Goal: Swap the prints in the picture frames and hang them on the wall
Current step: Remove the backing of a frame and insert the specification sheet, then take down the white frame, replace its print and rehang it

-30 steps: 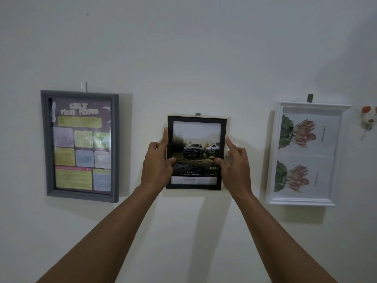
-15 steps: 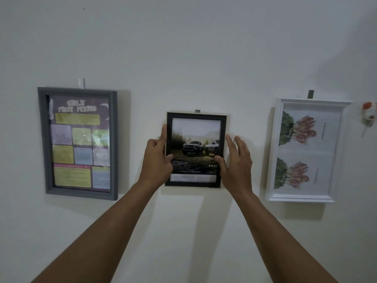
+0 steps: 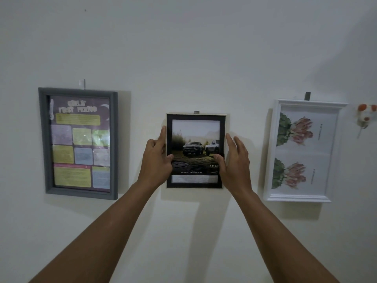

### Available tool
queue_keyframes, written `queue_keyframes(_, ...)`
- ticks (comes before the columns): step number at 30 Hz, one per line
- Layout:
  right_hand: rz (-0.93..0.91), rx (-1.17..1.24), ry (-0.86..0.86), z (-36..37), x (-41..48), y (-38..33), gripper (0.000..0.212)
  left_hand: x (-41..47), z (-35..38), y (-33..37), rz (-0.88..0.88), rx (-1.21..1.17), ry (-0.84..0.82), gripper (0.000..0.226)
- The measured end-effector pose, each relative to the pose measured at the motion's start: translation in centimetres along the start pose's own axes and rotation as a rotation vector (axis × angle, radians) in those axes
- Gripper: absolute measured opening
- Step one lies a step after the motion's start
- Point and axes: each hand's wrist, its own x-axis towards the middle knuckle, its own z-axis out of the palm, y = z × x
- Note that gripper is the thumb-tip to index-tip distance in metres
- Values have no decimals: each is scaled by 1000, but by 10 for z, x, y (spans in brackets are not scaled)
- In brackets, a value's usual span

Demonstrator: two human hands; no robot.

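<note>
The pale wall [image 3: 183, 48] carries three frames in a row, each apart from the next. On the left, a grey frame [image 3: 42, 144] with a colourful poster hangs below a white hook [image 3: 81, 83]. In the middle, a smaller black frame [image 3: 195, 117] showing two cars sits just under a grey hook [image 3: 196, 112]. On the right, a white frame [image 3: 297, 198] with flower prints hangs below a dark hook [image 3: 307, 96], with a small orange-and-white ornament [image 3: 365, 117] beside it.

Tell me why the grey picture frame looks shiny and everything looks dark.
Head view: the light is dim; glare whitens the glass of the grey rectangular frame; soft shadows fall below the black-bordered car-print frame and white moulded frame.
</note>
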Motion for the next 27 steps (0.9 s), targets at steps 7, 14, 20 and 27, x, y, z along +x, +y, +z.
queue_keyframes(7, 6, 15, -28, -5, -1, -4, 68, 1, -3, 1, 3, -14, -5, 93)
queue_keyframes(14, 5, -16, -78, -24, -9, -12, 66, -12, -12, 12, 1, -61, 91, 77)
queue_keyframes(20, 8, -143, -115, -75, -21, -22, 56, -28, -15, 50, 190, -30, 127, 54)
queue_keyframes(27, 181, -354, -206, -175, -31, -5, 47, -42, 16, 125, 295, -133, -76, 37)
